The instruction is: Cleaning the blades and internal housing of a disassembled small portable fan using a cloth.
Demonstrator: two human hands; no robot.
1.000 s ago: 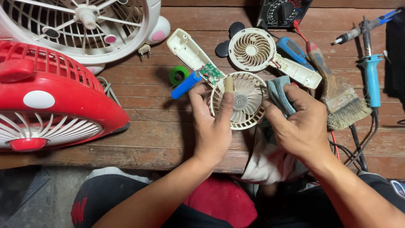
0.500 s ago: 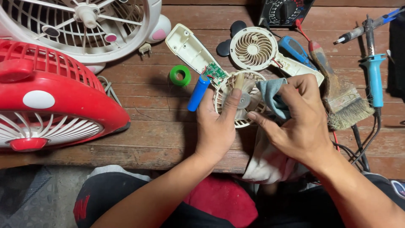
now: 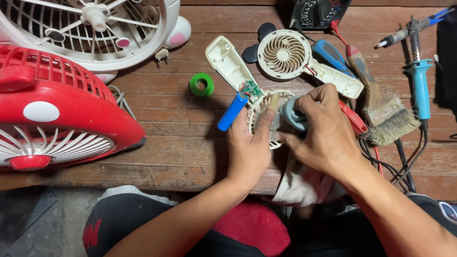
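Cream plastic is what both your hands meet on: the small handheld fan half (image 3: 266, 114) sits in front of you over the wooden worktop (image 3: 157, 143), its round grille end toward you and its long handle running up and to the left, away from your body. Your left hand (image 3: 250, 152) cups the grille from below and from the left, fingers closed round its rim, thumb laid up across the face. Your right hand (image 3: 326, 135) comes in from the right, fingers pinched together on a wad of grey-blue cloth (image 3: 293, 116) pressed against the grille's right edge, so the cloth touches the fan just beside your left thumb. A blue cylindrical battery (image 3: 232, 112) hangs off the handle on the left, next to the small green circuit board (image 3: 251, 89). The other fan half (image 3: 285, 54) lies well beyond, face up, with the brush (image 3: 385, 112) to the right of your right hand
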